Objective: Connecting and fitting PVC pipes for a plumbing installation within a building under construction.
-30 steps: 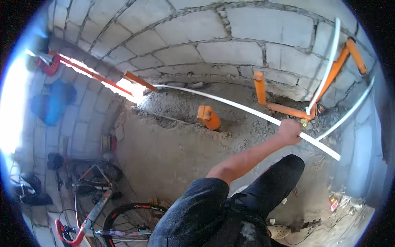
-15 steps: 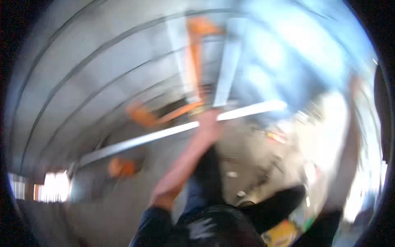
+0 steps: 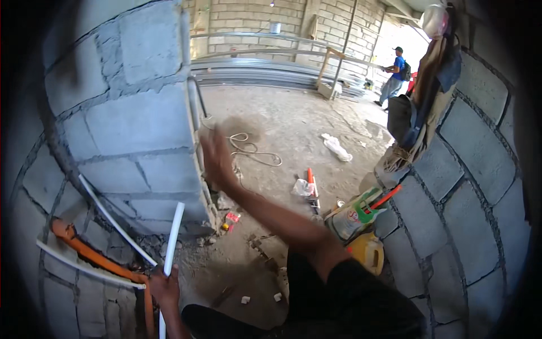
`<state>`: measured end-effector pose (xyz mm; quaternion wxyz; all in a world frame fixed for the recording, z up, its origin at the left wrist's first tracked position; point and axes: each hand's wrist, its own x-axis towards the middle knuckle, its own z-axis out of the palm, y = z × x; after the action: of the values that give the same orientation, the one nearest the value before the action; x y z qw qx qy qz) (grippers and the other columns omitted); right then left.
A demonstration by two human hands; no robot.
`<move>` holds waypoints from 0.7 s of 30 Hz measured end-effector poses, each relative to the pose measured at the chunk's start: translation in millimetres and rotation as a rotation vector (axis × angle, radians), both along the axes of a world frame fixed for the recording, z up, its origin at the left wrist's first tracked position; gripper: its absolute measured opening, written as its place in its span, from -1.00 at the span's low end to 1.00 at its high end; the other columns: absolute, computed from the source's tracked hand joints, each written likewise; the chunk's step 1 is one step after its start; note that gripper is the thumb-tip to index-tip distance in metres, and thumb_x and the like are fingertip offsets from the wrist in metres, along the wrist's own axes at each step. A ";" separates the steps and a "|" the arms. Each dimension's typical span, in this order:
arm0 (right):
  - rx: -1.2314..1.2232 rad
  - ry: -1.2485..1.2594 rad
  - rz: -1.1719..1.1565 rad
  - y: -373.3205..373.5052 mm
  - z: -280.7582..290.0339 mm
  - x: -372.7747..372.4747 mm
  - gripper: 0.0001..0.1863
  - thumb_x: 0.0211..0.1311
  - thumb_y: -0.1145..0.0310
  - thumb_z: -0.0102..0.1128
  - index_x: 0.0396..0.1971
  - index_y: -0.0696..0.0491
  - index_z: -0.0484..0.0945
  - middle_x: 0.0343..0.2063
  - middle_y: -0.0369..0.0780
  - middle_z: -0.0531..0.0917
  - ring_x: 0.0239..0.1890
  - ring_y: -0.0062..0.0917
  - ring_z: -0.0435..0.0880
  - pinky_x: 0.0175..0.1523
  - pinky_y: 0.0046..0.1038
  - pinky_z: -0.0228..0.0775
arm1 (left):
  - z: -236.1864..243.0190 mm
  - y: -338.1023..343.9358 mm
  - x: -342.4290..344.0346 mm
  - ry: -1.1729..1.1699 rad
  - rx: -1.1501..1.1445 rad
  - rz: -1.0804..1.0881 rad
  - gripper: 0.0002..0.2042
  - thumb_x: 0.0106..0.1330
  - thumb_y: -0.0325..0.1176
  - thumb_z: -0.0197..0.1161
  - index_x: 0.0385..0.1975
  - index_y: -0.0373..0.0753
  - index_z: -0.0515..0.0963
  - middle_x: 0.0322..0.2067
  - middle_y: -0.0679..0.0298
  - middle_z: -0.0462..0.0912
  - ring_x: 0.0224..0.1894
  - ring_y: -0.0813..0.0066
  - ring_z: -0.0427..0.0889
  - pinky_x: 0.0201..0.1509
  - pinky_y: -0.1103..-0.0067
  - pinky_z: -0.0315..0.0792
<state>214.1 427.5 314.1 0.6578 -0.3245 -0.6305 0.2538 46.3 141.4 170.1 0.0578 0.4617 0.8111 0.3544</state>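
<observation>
My left hand (image 3: pixel 164 287) is closed around a white plastic pipe (image 3: pixel 174 237) at the lower left, its free end pointing up. Beside that hand, an orange pipe (image 3: pixel 99 259) runs along the foot of the block wall. A thin white pipe (image 3: pixel 116 219) leans down toward the same hand, and another white pipe (image 3: pixel 84 264) crosses near the orange one. My right arm reaches across to the left. The right hand (image 3: pixel 219 158), slightly blurred, has its fingers stretched out near the edge of the grey block wall (image 3: pixel 135 124); whether it touches cannot be told.
A looped cord (image 3: pixel 248 148) and a white plastic bag (image 3: pixel 337 148) lie on the dirt floor. A yellow jug (image 3: pixel 370 253) and a green-and-white sack (image 3: pixel 353 217) stand by the right wall, below hanging cloths (image 3: pixel 432 85). A person (image 3: pixel 395 79) stands far right near long metal profiles (image 3: pixel 259 76).
The view has swung from the wall with the pipes toward the opening. The left hand's pipe now stands steeply instead of lying across. My right arm has come from the far right toward the wall edge.
</observation>
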 end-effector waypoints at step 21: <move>-0.598 0.552 -0.121 196.2 -21.7 206.0 -0.58 0.43 0.04 0.05 -0.51 0.08 0.39 -0.71 -0.22 0.43 -0.76 -0.44 0.38 -0.64 -0.28 0.25 | -152.0 -173.4 -66.7 0.281 -0.061 -0.219 -0.68 0.17 -0.15 0.35 -0.31 -0.31 0.54 -0.54 0.02 0.62 -0.45 0.11 0.66 -0.38 0.29 0.49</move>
<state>420.0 623.7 292.5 0.6928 -0.4576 -0.3084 0.4642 -20.4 -31.9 18.0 -0.0038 0.5903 0.7665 0.2531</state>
